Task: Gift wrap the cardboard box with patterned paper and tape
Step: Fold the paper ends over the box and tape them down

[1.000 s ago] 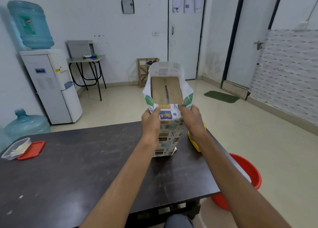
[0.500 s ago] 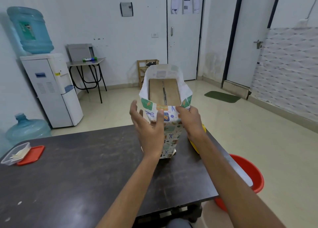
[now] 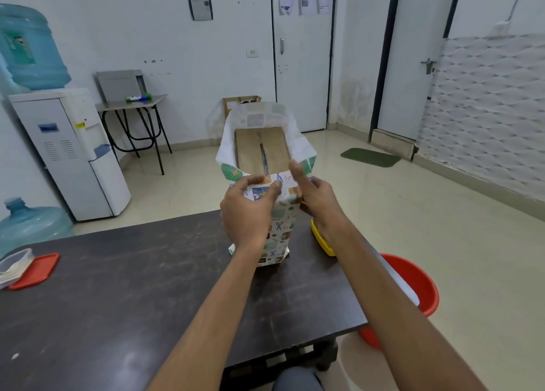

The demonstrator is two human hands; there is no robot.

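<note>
A cardboard box point(image 3: 262, 150) stands on end on the dark table point(image 3: 118, 287), its brown top with a tape seam showing. Patterned wrapping paper point(image 3: 278, 228) covers its sides and rises around the top as white flaps. My left hand point(image 3: 246, 212) presses on the near top flap, thumb and fingers curled over the paper edge. My right hand point(image 3: 314, 197) rests against the right near corner with its thumb raised above the flap.
A yellow object point(image 3: 321, 240) lies on the table right of the box. A red tub point(image 3: 413, 284) sits on the floor beyond the table's right edge. A clear container with a red lid point(image 3: 32, 269) is at the table's left. A water dispenser point(image 3: 73, 151) stands behind.
My left hand, lifted open off the paper half a second ago, has come back down onto the near flap. My right hand has shifted slightly, with its thumb raised.
</note>
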